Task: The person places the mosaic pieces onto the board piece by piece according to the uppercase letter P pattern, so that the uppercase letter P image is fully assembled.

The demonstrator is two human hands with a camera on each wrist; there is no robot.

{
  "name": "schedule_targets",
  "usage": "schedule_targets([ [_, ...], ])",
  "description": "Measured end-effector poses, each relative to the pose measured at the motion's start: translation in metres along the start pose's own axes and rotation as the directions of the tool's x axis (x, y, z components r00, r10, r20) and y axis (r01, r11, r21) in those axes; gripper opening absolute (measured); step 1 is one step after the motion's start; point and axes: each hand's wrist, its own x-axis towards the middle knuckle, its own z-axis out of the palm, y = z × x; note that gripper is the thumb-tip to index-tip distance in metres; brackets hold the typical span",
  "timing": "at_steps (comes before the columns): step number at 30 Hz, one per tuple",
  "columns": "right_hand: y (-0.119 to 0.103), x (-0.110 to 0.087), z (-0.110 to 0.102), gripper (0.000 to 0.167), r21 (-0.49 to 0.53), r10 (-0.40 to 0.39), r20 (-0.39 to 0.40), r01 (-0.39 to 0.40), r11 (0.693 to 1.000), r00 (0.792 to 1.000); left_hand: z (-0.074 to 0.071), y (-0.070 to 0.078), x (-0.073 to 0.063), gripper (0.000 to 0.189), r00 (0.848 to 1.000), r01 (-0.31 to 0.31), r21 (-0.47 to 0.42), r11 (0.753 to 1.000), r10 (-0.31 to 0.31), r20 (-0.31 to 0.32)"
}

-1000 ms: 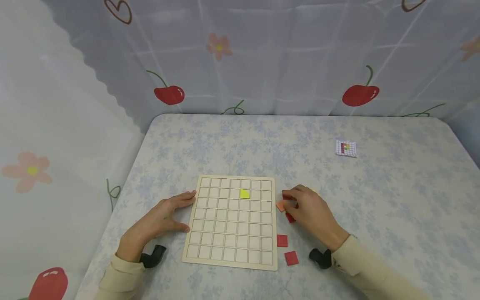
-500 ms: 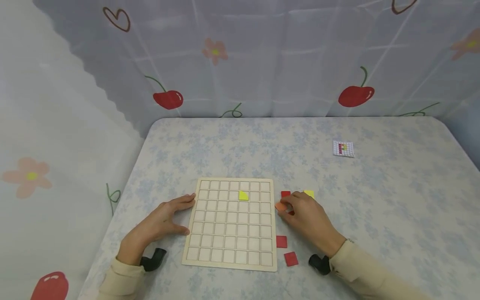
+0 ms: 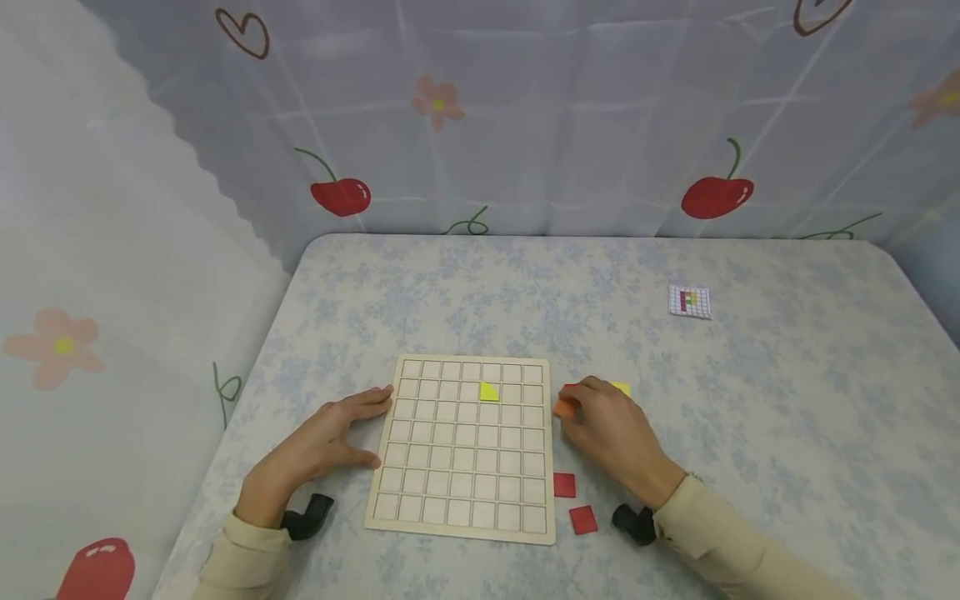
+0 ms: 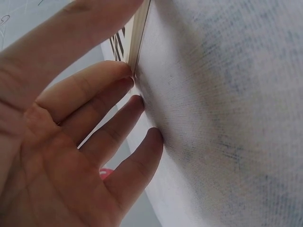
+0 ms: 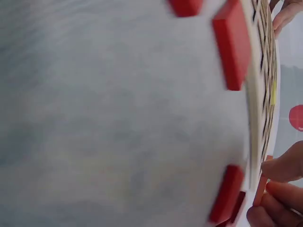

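Observation:
A pale wooden grid board (image 3: 442,454) lies on the table, with a yellow tile (image 3: 489,392), one corner cut or rounded, in its second row from the far edge. My left hand (image 3: 322,433) has its fingertips and thumb against the board's left edge, fingers mostly extended. Just off the right edge, my right hand (image 3: 611,429) pinches an orange tile (image 3: 564,408) between thumb and fingers; the right wrist view shows this orange tile (image 5: 260,190) standing on edge. A red tile (image 5: 227,194) lies close by, mostly covered by the hand in the head view.
Two red tiles (image 3: 564,485) lie near the board's lower right edge. Beyond the right hand a yellow tile (image 3: 621,388) shows partly. A small card (image 3: 689,301) with a coloured grid pattern lies farther back. A printed curtain (image 3: 555,125) hangs behind the table.
My right hand has taken hold of the orange tile, which lay flat-looking beside the board before and now tilts up. The left hand has stayed at the board's edge.

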Motion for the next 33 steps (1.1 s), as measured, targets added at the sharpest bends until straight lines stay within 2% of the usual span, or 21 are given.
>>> schedule_targets([
  [4, -0.014, 0.014, 0.004, 0.021, 0.027, -0.014, 0.082, 0.012, 1.000, 0.997, -0.002, -0.001, -0.002, 0.085, 1.000, -0.008, 0.004, 1.000, 0.008, -0.004],
  [9, -0.031, 0.035, 0.016, 0.020, 0.104, -0.076, 0.170, 0.059, 0.993, 0.983, -0.001, -0.003, -0.002, 0.085, 1.000, -0.022, -0.021, 1.000, 0.022, -0.008],
  [13, -0.044, 0.050, 0.027, 0.017, 0.159, -0.124, 0.187, 0.095, 0.983, 0.975, 0.001, -0.003, -0.002, 0.084, 1.000, -0.029, -0.017, 0.999, 0.028, -0.013],
  [18, -0.057, 0.064, 0.038, 0.014, 0.167, -0.175, 0.214, 0.140, 0.976, 0.961, 0.002, 0.001, -0.002, 0.084, 1.000, -0.007, 0.001, 1.000, 0.007, -0.014],
  [24, -0.063, 0.070, 0.043, 0.014, 0.122, -0.201, 0.236, 0.176, 0.977, 0.951, 0.001, 0.002, 0.000, 0.084, 1.000, 0.002, 0.003, 1.000, -0.002, -0.008],
  [33, -0.065, 0.072, 0.048, 0.011, 0.108, -0.274, 0.219, 0.256, 0.961, 0.936, 0.001, 0.002, -0.001, 0.086, 0.999, 0.030, 0.021, 0.999, -0.030, -0.016],
])
